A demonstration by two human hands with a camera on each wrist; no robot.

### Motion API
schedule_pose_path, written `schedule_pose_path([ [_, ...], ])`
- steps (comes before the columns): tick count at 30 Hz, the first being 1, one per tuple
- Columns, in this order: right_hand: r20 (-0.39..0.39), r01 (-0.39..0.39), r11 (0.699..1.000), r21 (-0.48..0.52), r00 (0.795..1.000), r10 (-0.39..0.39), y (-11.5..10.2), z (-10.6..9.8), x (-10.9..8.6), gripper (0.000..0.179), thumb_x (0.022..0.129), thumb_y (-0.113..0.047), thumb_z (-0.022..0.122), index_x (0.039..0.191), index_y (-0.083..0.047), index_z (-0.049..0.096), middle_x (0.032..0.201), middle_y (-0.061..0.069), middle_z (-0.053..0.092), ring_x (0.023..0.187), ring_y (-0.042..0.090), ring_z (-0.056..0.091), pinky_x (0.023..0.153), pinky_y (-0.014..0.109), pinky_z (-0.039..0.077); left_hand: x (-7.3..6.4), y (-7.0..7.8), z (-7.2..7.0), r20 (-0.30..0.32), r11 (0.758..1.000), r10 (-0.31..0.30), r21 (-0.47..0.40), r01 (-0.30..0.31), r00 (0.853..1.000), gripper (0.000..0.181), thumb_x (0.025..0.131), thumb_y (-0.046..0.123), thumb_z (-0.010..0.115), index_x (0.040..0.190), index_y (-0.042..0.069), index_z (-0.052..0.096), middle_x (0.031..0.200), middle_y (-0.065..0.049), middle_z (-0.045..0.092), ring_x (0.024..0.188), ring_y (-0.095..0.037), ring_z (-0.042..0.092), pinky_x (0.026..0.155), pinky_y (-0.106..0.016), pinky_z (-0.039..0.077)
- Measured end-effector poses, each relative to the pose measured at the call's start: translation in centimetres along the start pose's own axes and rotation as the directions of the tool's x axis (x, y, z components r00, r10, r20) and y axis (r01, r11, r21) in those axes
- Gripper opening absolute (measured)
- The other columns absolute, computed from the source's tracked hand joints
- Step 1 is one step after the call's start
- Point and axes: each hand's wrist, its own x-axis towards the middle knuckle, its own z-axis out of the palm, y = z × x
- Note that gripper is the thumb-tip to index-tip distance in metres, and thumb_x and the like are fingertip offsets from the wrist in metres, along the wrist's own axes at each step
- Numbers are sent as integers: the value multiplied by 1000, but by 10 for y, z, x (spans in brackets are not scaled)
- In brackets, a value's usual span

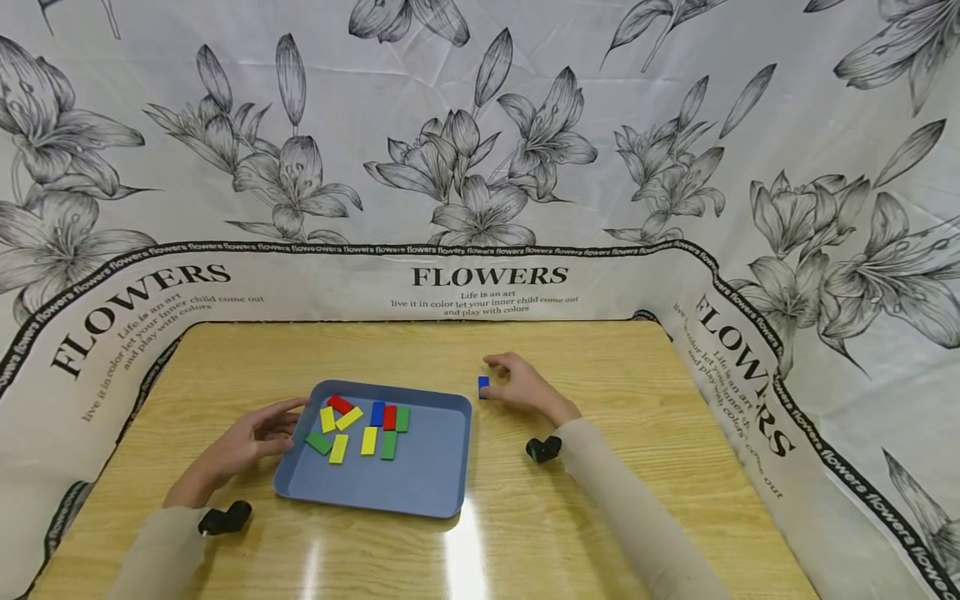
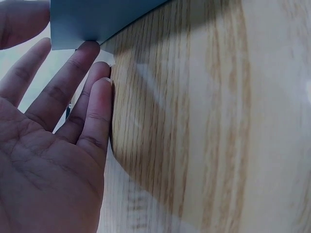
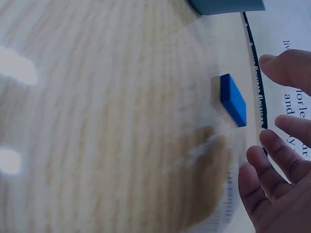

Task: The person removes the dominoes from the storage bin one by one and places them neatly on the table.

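My left hand (image 1: 252, 442) is at the left side of a blue-grey tray (image 1: 360, 493), its fingertips against the tray's outer wall. In the left wrist view the fingers of that hand (image 2: 58, 141) are extended near a tray corner (image 2: 97, 22). My right hand (image 1: 522, 386) hovers just beyond the tray's right side, by a blue block (image 1: 483, 387) on the table. The right wrist view has this blue block (image 3: 233, 101) lying apart from the fingers of the right hand (image 3: 279, 179), with thumb and fingers spread.
Several flat blocks lie in the tray: yellow (image 1: 338, 449), red (image 1: 340, 404), green (image 1: 318, 442) and blue (image 1: 377, 413). Some of them touch. A wooden table (image 1: 420, 354) is under everything. White cloth (image 1: 480, 292) with printed flowers surrounds its back and sides.
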Motion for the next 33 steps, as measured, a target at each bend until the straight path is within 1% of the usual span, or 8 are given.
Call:
schedule_pose_path([
  [5, -4, 22, 999, 32, 1000, -22, -10, -6, 2, 71, 93, -31, 74, 153, -3, 47, 146, 18, 53, 132, 40, 53, 107, 55, 47, 2, 3, -1, 2, 1000, -8, 0, 8, 1000, 65, 97, 13, 69, 156, 5, 44, 140, -27, 60, 115, -13, 62, 88, -24, 53],
  [9, -20, 82, 995, 50, 997, -81, -26, -8, 5, 70, 94, -32, 73, 153, -3, 47, 147, 19, 52, 132, 41, 52, 103, 54, 50, 3, 6, -2, 9, 1000, -8, -29, 8, 1000, 65, 97, 11, 69, 156, 3, 42, 139, -28, 59, 116, -18, 62, 88, -24, 53],
  [12, -19, 120, 991, 51, 993, -119, -41, -5, 9, 70, 94, -31, 74, 153, -4, 47, 148, 19, 50, 133, 40, 52, 100, 52, 52, 3, 7, -2, 11, 999, -3, -39, 3, 1000, 66, 97, 11, 69, 156, 2, 42, 140, -29, 58, 116, -18, 62, 88, -24, 54],
  [16, -8, 153, 987, 39, 988, -153, -60, 3, 13, 70, 94, -31, 74, 153, -7, 47, 148, 17, 51, 133, 37, 51, 99, 48, 52, 2, 7, -3, 6, 1000, 7, -22, -6, 1000, 65, 97, 12, 69, 156, 2, 42, 140, -29, 58, 116, -18, 62, 88, -25, 54],
  [18, -5, 172, 984, 39, 985, -172, -69, 8, 15, 69, 93, -31, 75, 153, -8, 48, 146, 16, 52, 133, 38, 51, 99, 48, 52, 1, 6, -4, 3, 1000, -1, -14, 1, 1000, 65, 98, 13, 69, 156, 3, 42, 141, -29, 58, 116, -13, 62, 89, -24, 54],
  [21, -5, 208, 977, 48, 978, -208, -80, 16, 18, 69, 91, -29, 76, 151, -7, 50, 144, 16, 53, 132, 40, 52, 99, 49, 52, 1, 5, -5, 1, 1000, -11, -7, 11, 1000, 66, 97, 14, 69, 157, 4, 42, 141, -29, 58, 117, -16, 62, 89, -25, 54],
  [28, 66, 261, 963, 61, 962, -264, -103, 34, 18, 71, 92, -28, 76, 153, -5, 48, 143, 19, 53, 130, 40, 52, 97, 45, 52, 1, 3, -4, 7, 999, -46, -16, 47, 999, 66, 97, 13, 69, 157, 6, 42, 143, -29, 56, 114, -6, 60, 90, -24, 53],
  [33, 125, 267, 963, 46, 955, -270, -112, 49, 18, 71, 94, -30, 75, 155, -9, 46, 145, 18, 52, 131, 36, 53, 95, 39, 53, 1, 4, -1, 3, 999, -37, -10, 37, 999, 66, 96, 12, 69, 156, 5, 42, 141, -29, 58, 116, -13, 62, 89, -23, 53],
])
